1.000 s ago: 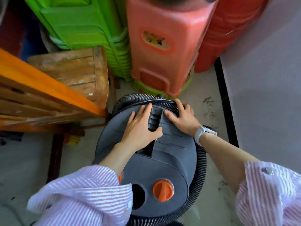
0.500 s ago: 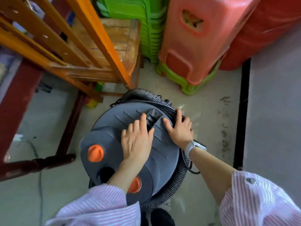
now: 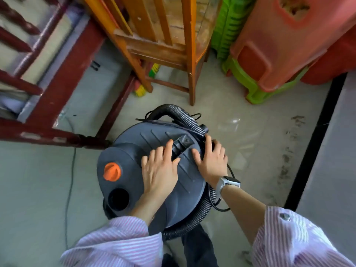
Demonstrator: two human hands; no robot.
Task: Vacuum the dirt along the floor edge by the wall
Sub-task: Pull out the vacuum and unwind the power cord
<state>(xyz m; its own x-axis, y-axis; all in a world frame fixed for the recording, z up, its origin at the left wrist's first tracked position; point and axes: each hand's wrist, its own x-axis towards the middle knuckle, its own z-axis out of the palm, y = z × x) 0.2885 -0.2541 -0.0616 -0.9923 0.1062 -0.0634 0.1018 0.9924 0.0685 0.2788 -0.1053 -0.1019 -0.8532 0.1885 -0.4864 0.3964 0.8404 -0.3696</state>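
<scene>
The canister vacuum cleaner [image 3: 154,170] stood on the floor [image 3: 38,180], near the black skirting strip [image 3: 316,139] along the grey wall [image 3: 331,170]. Its dark grey lid carried an orange knob [image 3: 112,172] and an open round port [image 3: 118,199] on the near-left side. A ribbed black hose [image 3: 185,118] was coiled round the body. The left hand [image 3: 159,170] lay flat on the lid, fingers straight, thumb against the recessed carry handle [image 3: 180,144]. The right hand [image 3: 212,160] rested on the lid's right edge, fingers extended over the hose and gripping nothing. A white wristwatch [image 3: 228,183] sat on the right wrist. Dark dirt smears [image 3: 289,151] marked the floor between the vacuum and the skirting. Beyond stood an orange wooden chair [image 3: 163,45], a dark red wooden frame [image 3: 57,89], and stacked green plastic stools [image 3: 260,89] and red plastic stools [image 3: 279,45].
</scene>
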